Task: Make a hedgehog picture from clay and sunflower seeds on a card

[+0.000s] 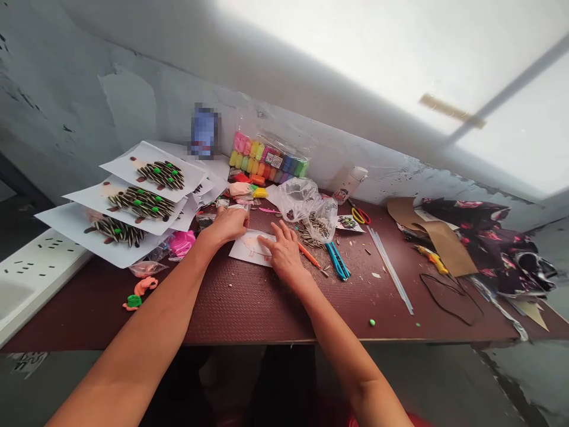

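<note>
On the dark red table lies a white paper [240, 251] with a pale orange shape and small orange lines. My left hand [229, 224] is at the paper's upper left edge, its fingers curled together; what they hold, if anything, is hidden. My right hand [284, 252] lies over the paper's right side, fingers spread, fingertips touching the shape. Just right of that hand are an orange pen [309, 255], a blue cutter [338, 261] and a pile of striped seeds [313, 230] beside a clear plastic bag [300, 198].
Stacked papers with seed hedgehogs [133, 204] stand left, near a white power strip [40, 267]. Behind are colored clay packs [269, 159] and a white bottle [351, 184]. Scissors [359, 214], glue sticks [391, 270], a yellow glue gun [433, 259] and patterned cloth [498, 249] lie right.
</note>
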A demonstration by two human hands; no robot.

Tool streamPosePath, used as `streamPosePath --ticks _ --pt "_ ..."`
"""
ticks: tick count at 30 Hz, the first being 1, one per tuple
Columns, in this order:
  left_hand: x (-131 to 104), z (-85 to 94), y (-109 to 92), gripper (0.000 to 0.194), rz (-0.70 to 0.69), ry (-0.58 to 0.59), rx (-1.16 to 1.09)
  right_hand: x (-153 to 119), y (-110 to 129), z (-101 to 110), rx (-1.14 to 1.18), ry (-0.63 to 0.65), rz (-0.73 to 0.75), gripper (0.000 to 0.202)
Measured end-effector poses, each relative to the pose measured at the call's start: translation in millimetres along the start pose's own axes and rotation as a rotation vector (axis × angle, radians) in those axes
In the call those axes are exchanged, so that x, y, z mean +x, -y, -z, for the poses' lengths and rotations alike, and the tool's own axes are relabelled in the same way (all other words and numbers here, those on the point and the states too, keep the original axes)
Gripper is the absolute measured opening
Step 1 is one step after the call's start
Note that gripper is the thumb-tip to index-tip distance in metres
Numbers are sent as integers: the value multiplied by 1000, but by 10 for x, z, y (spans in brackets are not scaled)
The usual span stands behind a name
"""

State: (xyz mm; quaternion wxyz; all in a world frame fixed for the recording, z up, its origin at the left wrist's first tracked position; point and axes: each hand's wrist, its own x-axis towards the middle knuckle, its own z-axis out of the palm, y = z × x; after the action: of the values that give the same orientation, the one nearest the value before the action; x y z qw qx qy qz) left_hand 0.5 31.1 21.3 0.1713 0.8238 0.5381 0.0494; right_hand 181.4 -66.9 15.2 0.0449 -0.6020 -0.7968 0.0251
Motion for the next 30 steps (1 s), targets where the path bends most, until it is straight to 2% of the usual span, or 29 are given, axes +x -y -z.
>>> streamPosePath --ticks 7,11,16,22,30 --pt "21 -12 46 24 -9 9 1 -63 -117 55 22 -21 -164 47" --pt "39 -43 80 22 -20 -28 -6 -94 -150 23 32 5 -125 47" --pt "51 -46 94 20 -19 -27 -15 -86 -193 24 55 -93 -190 56" --pt "58 -81 76 22 -10 -51 -13 -57 -185 61 7 21 -191 47" --pt "58 -98 73 32 -42 -41 7 -150 -223 72 -14 -9 -207 44"
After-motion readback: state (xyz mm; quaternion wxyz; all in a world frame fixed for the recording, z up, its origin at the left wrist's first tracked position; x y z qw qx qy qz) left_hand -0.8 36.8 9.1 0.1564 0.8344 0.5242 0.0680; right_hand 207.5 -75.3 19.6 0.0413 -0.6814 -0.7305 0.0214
